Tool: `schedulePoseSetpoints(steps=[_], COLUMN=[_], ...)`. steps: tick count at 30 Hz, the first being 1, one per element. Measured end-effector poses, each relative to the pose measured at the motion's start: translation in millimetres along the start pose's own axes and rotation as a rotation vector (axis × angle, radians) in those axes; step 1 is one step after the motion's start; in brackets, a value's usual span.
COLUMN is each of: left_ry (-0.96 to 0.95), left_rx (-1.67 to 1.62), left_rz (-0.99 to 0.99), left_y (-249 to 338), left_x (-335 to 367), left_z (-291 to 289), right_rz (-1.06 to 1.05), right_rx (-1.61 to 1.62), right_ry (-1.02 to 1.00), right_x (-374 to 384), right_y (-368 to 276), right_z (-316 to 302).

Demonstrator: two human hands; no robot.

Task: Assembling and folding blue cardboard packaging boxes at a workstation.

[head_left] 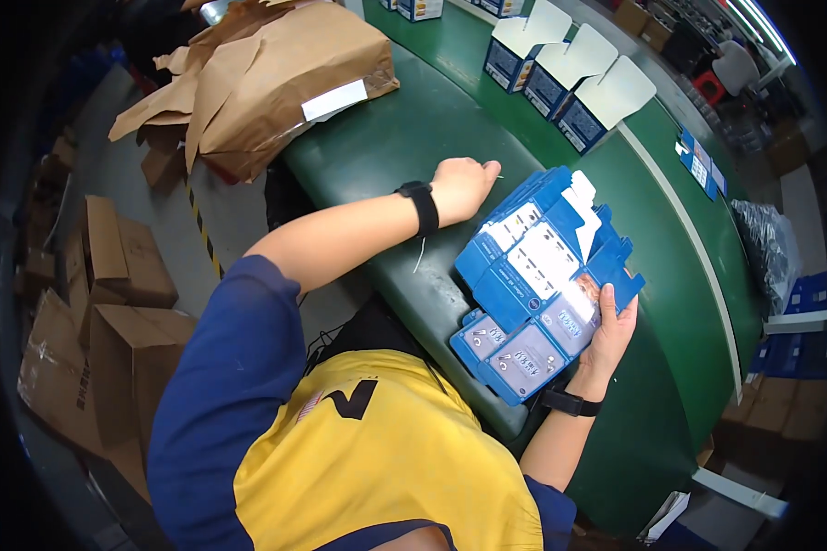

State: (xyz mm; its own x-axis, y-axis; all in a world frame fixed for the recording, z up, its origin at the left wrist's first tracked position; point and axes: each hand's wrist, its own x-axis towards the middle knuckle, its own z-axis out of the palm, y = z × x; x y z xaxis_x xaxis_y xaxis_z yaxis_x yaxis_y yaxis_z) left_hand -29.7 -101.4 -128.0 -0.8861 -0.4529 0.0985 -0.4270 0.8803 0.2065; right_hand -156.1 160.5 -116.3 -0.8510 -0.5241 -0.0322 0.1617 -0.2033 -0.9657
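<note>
A stack of flat, unfolded blue printed cartons [515,275] lies on the green table near its front edge. My right hand [611,331] grips the stack at its right side, thumb on top and the other fingers underneath. To the left of the stack, above the table, my left hand [464,188] is closed in a fist-like pinch. A thin white string [419,256] hangs below its wrist, and a short pale end shows at the fingertips. White flaps [583,211] stick out at the far right of the stack.
Three blue boxes with raised white lids [606,96] stand at the far side of the green table [432,110]. A torn brown paper package [285,83] sits at the far left. Open cardboard cartons [129,349] are on the floor at left. Flat blue cartons [701,165] lie at right.
</note>
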Motion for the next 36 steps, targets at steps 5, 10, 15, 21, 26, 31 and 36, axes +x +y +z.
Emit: schedulePoseSetpoints(steps=[5,10,15,21,26,31,36], left_ry=[-0.112,0.069,0.002,-0.034,0.324,0.083,0.374], left_rx=[-0.008,-0.246,-0.442,-0.060,0.097,-0.505,-1.488], left_rz=[-0.089,-0.229,-0.586,-0.651,-0.304,-0.284,0.111], left_y=[-31.8,-86.7,-176.3,-230.3,-194.0,-68.0,69.7], left_x=[2.8,-43.0,-127.8,-196.4,-176.6,-105.4,-41.7], left_z=[-5.5,-37.7,-115.1,-64.4,-30.8,-99.6,-99.0], right_rz=[-0.016,-0.005,0.000,0.045,0.026,-0.179,-0.652], right_rx=[-0.008,-0.020,-0.019,-0.038,-0.006,0.048,-0.354], right_ry=[-0.020,-0.029,-0.048,-0.058,-0.024,-0.002,0.036], right_x=[-1.3,-1.3,-0.3,-1.5,-1.1,-18.7,-55.9], right_y=[1.1,0.1,7.6,2.1,-3.0,-22.7,-65.3], right_z=[10.3,10.3,4.6,11.4,12.0,31.8,73.2])
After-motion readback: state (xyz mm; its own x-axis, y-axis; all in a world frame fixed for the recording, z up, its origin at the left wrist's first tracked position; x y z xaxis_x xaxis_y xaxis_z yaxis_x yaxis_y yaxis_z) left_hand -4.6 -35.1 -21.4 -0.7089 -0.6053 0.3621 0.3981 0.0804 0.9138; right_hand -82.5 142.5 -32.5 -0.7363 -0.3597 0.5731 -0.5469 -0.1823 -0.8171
